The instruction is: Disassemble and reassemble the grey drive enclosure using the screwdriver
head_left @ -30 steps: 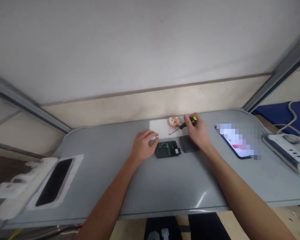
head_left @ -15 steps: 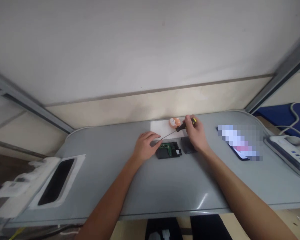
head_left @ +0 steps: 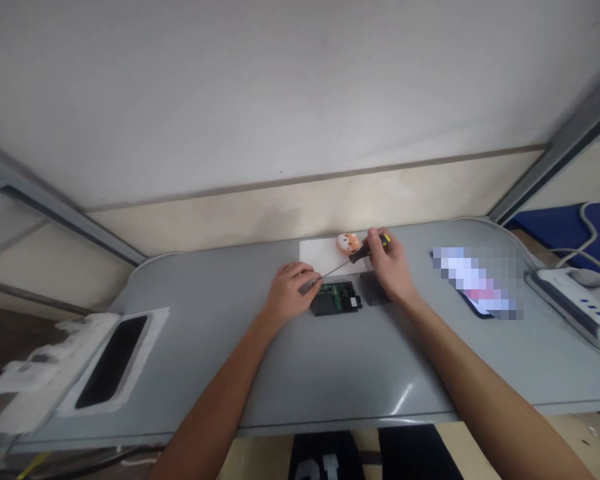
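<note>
My right hand (head_left: pixel 391 267) is closed round the black and yellow handle of a screwdriver (head_left: pixel 365 250), its thin shaft slanting down to the left. Its tip meets the fingertips of my left hand (head_left: pixel 290 290). Thumb and forefinger there are drawn together; whatever small thing lies between them cannot be made out. Just below these fingertips a black casing with a green circuit board (head_left: pixel 337 298) lies flat on the table. To its right rests a dark flat cover (head_left: pixel 373 289), partly hidden by my right hand.
A white sheet (head_left: pixel 316 252) lies behind the board, with an orange and white animal-faced object (head_left: pixel 349 243) on it. On the grey table (head_left: pixel 330 373), a blurred-out phone (head_left: pixel 475 287) and a power strip (head_left: pixel 575 300) are right. A black phone (head_left: pixel 113 363) lies left.
The screwdriver and both hands stay almost in place. The whole view has shifted very slightly.
</note>
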`<state>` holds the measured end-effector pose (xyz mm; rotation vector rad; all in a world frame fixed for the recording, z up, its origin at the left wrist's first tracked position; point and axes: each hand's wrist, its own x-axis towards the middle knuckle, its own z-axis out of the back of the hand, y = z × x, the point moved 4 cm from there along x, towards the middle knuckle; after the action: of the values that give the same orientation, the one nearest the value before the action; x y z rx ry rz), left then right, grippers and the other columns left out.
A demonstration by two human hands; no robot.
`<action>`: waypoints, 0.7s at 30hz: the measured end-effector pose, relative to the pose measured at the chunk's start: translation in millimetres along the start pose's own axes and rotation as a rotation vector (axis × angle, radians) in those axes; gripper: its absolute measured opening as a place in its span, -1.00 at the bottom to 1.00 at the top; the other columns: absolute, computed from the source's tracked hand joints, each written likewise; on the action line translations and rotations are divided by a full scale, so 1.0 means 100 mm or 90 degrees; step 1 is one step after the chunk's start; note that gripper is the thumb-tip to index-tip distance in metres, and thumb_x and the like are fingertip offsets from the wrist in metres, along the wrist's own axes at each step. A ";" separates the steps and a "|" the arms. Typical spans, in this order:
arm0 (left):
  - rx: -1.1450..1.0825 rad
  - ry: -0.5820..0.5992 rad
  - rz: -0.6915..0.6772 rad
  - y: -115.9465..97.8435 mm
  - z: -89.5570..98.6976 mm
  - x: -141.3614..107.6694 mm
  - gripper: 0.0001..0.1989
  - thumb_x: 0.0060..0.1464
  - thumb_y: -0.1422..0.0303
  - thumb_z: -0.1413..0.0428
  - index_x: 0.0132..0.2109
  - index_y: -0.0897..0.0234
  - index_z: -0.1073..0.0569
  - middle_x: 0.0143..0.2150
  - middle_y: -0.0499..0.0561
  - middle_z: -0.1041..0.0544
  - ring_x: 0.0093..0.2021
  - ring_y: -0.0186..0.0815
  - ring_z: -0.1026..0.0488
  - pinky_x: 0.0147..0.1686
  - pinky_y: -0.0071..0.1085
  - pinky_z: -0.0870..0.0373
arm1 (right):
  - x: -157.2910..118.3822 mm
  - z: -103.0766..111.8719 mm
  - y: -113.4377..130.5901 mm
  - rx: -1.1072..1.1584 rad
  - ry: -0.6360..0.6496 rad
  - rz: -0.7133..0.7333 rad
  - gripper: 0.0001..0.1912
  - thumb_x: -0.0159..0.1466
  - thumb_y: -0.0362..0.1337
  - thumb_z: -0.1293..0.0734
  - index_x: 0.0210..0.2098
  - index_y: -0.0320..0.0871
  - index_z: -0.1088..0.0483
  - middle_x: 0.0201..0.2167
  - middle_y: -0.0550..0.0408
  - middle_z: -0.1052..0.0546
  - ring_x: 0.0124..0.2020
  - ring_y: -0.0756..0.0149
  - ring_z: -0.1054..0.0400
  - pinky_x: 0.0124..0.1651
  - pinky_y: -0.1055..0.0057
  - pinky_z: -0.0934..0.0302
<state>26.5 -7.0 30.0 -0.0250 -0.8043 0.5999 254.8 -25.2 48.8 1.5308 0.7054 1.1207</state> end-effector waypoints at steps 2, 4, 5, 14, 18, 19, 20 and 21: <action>-0.001 0.003 -0.004 0.00 0.00 0.00 -0.91 0.29 0.37 -0.19 -0.21 0.20 -0.59 -0.21 0.00 -0.62 -0.18 -0.28 -0.57 -0.09 -0.25 -0.44 | 0.00 0.00 0.00 0.001 -0.003 0.000 -0.50 0.37 0.22 -0.26 -0.38 -0.09 -0.35 -0.54 0.18 -0.47 -0.50 0.36 -0.34 -0.37 0.40 -0.22; -0.006 0.004 -0.004 -0.01 0.00 0.00 -0.92 0.29 0.36 -0.19 -0.20 0.20 -0.58 -0.21 0.00 -0.62 -0.18 -0.28 -0.57 -0.08 -0.25 -0.44 | 0.01 0.01 0.00 0.002 -0.005 -0.002 -0.50 0.37 0.22 -0.26 -0.38 -0.09 -0.34 -0.54 0.18 -0.46 -0.50 0.36 -0.34 -0.37 0.40 -0.23; -0.008 0.004 -0.005 -0.01 0.00 0.00 -0.92 0.29 0.35 -0.19 -0.19 0.20 -0.58 -0.20 0.00 -0.63 -0.18 -0.28 -0.57 -0.09 -0.24 -0.44 | 0.01 0.01 0.00 0.001 -0.005 -0.003 -0.50 0.36 0.22 -0.26 -0.38 -0.09 -0.34 -0.53 0.17 -0.47 -0.49 0.36 -0.34 -0.37 0.40 -0.23; -0.006 -0.009 -0.026 -0.02 -0.01 0.00 -0.92 0.30 0.38 -0.18 -0.20 0.21 -0.56 -0.23 -0.01 -0.62 -0.21 -0.29 -0.56 -0.13 -0.26 -0.42 | 0.01 0.01 -0.05 -0.001 -0.008 -0.015 -0.49 0.35 0.24 -0.26 -0.38 -0.09 -0.36 -0.53 0.17 -0.46 -0.50 0.36 -0.32 -0.37 0.39 -0.23; -0.002 -0.017 -0.030 -0.02 0.01 -0.01 -0.93 0.29 0.40 -0.18 -0.20 0.20 -0.56 -0.22 -0.01 -0.61 -0.20 -0.29 -0.57 -0.12 -0.26 -0.43 | 0.02 0.02 -0.07 -0.004 -0.013 -0.018 -0.48 0.35 0.25 -0.26 -0.38 -0.08 -0.37 -0.54 0.18 -0.44 -0.51 0.36 -0.29 -0.39 0.39 -0.20; -0.002 -0.016 -0.031 -0.03 0.01 -0.01 -0.93 0.29 0.40 -0.18 -0.20 0.20 -0.56 -0.22 -0.01 -0.61 -0.20 -0.29 -0.57 -0.12 -0.26 -0.43 | 0.03 0.03 -0.08 -0.007 -0.017 -0.016 -0.48 0.35 0.26 -0.26 -0.38 -0.09 -0.37 -0.54 0.18 -0.43 -0.51 0.36 -0.29 -0.40 0.39 -0.20; -0.002 -0.015 -0.032 -0.03 0.02 0.00 -0.93 0.29 0.40 -0.19 -0.20 0.20 -0.56 -0.21 -0.01 -0.61 -0.20 -0.29 -0.57 -0.11 -0.26 -0.43 | 0.03 0.03 -0.08 -0.011 -0.020 -0.015 -0.48 0.35 0.25 -0.26 -0.38 -0.09 -0.37 -0.53 0.18 -0.42 -0.51 0.36 -0.28 -0.40 0.39 -0.19; -0.002 -0.014 -0.033 -0.03 0.02 0.00 -0.94 0.29 0.40 -0.19 -0.20 0.19 -0.57 -0.21 -0.01 -0.61 -0.20 -0.29 -0.57 -0.11 -0.26 -0.43 | 0.03 0.04 -0.08 -0.015 -0.022 -0.014 -0.47 0.35 0.25 -0.25 -0.38 -0.09 -0.37 -0.54 0.19 -0.41 -0.51 0.36 -0.27 -0.40 0.39 -0.18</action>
<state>26.5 -10.1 31.7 -0.0006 -0.8246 0.5507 260.4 -22.1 41.7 1.5159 0.6819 1.0808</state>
